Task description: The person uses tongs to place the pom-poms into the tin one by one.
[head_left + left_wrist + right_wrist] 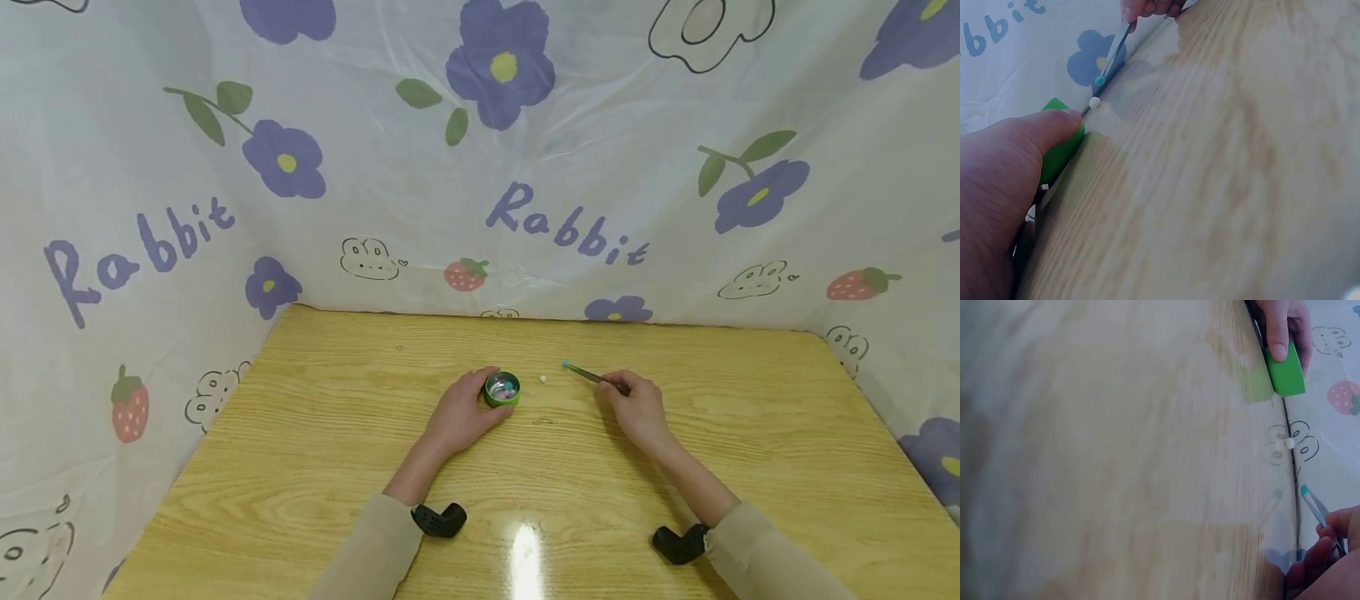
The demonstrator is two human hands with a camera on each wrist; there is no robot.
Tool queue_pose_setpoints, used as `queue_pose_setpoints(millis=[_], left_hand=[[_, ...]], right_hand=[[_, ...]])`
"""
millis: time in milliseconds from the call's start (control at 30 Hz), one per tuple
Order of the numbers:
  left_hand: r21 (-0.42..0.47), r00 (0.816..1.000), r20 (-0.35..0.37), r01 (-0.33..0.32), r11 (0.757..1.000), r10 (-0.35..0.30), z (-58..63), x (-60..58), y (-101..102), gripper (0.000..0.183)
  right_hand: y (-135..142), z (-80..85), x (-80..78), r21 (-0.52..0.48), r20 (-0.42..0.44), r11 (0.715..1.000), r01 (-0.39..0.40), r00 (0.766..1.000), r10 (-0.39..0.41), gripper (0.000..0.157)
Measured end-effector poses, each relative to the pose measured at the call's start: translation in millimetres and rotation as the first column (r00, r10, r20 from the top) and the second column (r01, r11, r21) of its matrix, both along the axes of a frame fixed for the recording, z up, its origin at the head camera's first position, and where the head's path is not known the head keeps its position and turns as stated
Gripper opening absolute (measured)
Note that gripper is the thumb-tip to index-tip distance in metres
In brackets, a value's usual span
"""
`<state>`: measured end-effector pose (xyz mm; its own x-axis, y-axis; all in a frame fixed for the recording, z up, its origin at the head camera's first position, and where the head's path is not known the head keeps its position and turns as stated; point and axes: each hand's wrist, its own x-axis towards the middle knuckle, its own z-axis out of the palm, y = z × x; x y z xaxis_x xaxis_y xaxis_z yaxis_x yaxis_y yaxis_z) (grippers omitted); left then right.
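My left hand holds a small round green container standing on the table, thumb on the near side and fingers around the far side. Inside it lie several small beads, teal and pale purple. To the right, my right hand pinches a pair of metal tweezers pointing left toward the container. A teal bead sits between the tweezer tips, a little above the wood. One white bead rests on the table between the container and the tweezers.
The wooden table has a glossy surface that reflects light near its front. A white curtain printed with flowers, rabbits and strawberries hangs behind and at both sides. Black wrist devices sit on both forearms.
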<state>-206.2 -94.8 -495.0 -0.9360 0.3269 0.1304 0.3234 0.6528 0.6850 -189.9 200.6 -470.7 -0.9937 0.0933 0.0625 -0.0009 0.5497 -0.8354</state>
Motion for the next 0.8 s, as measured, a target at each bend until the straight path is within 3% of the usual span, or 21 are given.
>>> queue_pose_setpoints(millis=[800], left_hand=[[0.0, 1.0, 0.009, -0.006, 1.0, 0.006, 1.6, 1.1, 1.0, 0.07]], right_hand=[[4.4, -0.1, 6.0, -0.027, 0.019, 1.0, -0.007, 1.0, 0.007, 0.021]])
